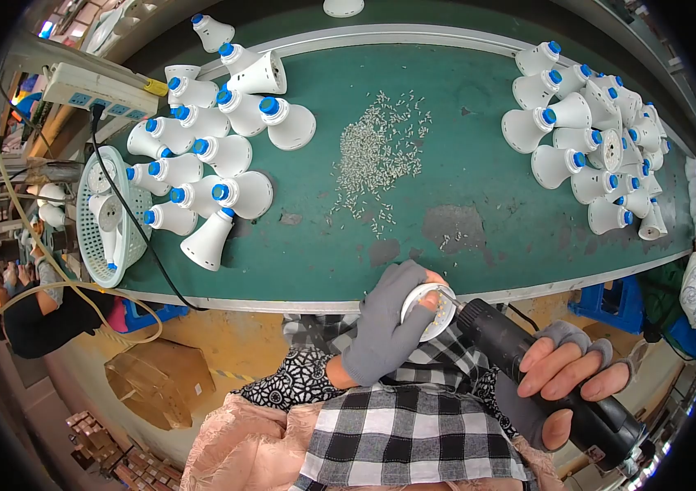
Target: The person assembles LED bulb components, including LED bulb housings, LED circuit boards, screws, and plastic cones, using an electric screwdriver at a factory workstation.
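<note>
My left hand, in a grey fingerless glove, holds a white round part near the front edge of the green table, its open face turned toward the tool. My right hand, gloved the same way, is wrapped round a black electric screwdriver. The screwdriver's tip points left and reaches the rim area of the white part; whether it touches a screw cannot be made out. Beyond my hands, a pile of small silvery screws lies spread on the green table.
White cone-shaped housings with blue caps stand and lie at the left and at the right. A pale green basket with white parts sits at the left edge, near a power strip and a black cable. Other people are partly visible at both sides.
</note>
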